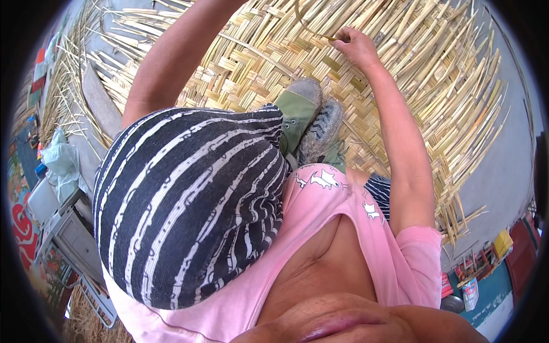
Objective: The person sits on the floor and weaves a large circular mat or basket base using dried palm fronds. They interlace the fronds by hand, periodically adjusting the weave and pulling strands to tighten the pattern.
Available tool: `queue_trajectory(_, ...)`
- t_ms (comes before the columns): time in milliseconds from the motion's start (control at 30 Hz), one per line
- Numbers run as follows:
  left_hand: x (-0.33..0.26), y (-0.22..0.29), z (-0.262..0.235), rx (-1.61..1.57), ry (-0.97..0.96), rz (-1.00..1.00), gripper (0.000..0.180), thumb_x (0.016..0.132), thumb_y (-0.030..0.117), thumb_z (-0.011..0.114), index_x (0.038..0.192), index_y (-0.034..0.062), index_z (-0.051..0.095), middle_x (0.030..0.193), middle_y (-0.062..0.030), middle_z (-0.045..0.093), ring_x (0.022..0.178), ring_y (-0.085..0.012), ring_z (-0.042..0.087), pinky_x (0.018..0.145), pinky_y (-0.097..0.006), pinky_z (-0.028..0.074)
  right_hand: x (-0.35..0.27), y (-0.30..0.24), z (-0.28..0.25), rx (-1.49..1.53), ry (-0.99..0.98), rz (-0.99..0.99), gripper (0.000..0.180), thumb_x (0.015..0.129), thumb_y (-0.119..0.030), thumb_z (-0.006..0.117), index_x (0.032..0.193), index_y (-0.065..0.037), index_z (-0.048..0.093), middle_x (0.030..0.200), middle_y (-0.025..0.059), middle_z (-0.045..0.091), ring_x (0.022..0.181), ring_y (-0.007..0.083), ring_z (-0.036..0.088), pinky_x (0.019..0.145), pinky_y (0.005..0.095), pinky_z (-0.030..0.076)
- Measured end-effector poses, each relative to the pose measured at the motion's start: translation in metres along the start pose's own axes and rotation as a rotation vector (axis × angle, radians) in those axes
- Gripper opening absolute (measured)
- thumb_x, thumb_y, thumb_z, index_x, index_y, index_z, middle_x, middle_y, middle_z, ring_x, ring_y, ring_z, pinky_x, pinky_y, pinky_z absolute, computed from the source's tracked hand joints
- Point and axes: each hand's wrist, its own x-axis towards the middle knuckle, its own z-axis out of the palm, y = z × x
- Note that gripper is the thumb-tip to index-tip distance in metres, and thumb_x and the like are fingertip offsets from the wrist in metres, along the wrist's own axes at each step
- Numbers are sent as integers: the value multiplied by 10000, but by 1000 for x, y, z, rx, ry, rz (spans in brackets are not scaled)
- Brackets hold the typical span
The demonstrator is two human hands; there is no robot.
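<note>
A large mat of woven split cane [251,74] spreads over the floor in front of me, its long loose strip ends fanning out at the edges. My right hand [357,48] is above its far middle, thumb and fingers pinched on the end of a thin brownish strip [306,26]. That strip curves up and away to the top edge of the view. My left forearm [177,51] reaches forward over the mat's left part and leaves the picture at the top, so the left hand is hidden. My shoes [306,94] rest on the weave.
My knee, in dark striped cloth [189,200], rises at the left. Loose thin strips [71,74] lie on the grey floor at the far left. Beside me on the left stand a grey metal-framed chair [74,240] and a pale plastic bag [60,157]. A wooden rack [477,266] is at the lower right.
</note>
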Motion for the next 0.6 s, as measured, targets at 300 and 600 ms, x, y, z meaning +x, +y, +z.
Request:
queue_trajectory(300,11,-61,1,427,56,-478,388,1002,198,612,1314,-31,634,1145,-178,742,1121,-262,700,917,-403,562,-7,-14,7,-34,233,98,305,916,-332,615,1072,-89,712,980,174,746,941,371,709,867,480,548)
queue_trajectory(600,25,-70,19,1069,-62,-490,329,893,297,694,1050,14,757,943,-169,769,891,-300,740,818,-417,572,-16,-16,4,208,326,157,382,834,-312,621,1086,-40,712,890,168,752,869,353,729,838,437,564)
